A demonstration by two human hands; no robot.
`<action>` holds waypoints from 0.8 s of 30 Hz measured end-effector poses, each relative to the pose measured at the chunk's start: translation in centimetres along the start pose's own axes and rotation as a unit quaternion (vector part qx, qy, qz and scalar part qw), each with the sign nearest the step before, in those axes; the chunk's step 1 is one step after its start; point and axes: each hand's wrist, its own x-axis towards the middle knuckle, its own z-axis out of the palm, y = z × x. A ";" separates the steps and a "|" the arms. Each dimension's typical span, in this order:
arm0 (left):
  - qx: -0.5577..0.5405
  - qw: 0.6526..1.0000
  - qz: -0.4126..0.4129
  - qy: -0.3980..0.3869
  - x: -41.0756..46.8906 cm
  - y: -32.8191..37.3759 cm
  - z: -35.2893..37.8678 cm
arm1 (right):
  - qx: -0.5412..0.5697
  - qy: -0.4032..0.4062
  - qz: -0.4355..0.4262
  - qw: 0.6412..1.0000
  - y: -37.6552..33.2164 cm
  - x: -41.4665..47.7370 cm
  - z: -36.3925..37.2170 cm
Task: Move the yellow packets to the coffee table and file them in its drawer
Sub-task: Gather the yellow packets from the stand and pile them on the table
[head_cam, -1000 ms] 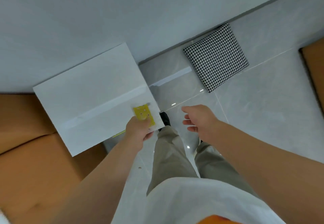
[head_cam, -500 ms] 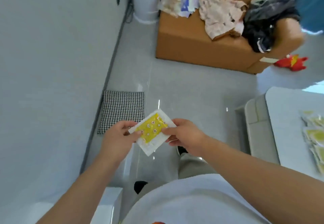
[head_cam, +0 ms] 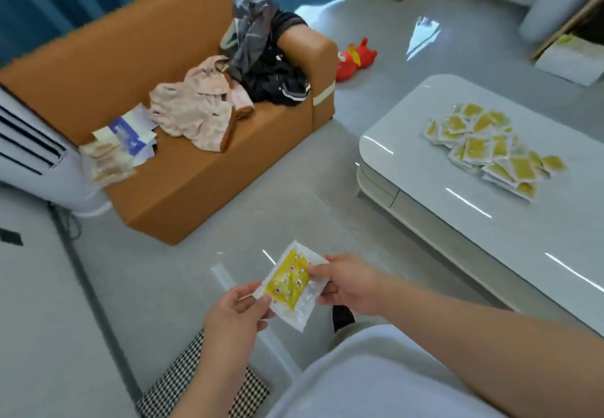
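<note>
Yellow packet held in both hands, low centre of frame.

The left hand (head_cam: 233,314) pinches the lower left corner of the yellow packet (head_cam: 290,282); the right hand (head_cam: 351,282) pinches its upper right edge between thumb and fingers. The packet is tilted and held above the grey floor. The white coffee table (head_cam: 457,208) occupies the right of the frame, well apart from the hands, with a pile of yellow packets (head_cam: 487,146) on its top. An orange sofa (head_cam: 183,188) carrying clothes stands at upper left.
</note>
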 end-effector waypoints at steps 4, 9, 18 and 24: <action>0.003 0.999 -0.026 -0.024 6.6 5.7 3.6 | 0.023 0.052 -0.027 0.998 -6.1 3.3 -2.1; 0.058 0.995 -0.028 -0.074 14.3 12.6 6.2 | 0.041 0.112 -0.062 0.991 -12.6 7.9 -3.0; 0.197 0.956 0.023 -0.217 31.4 27.1 8.9 | 0.129 0.199 -0.121 0.964 -25.3 15.3 -1.2; 0.226 0.923 0.035 -0.310 38.9 35.7 13.8 | 0.186 0.248 -0.138 0.941 -30.5 16.7 -1.0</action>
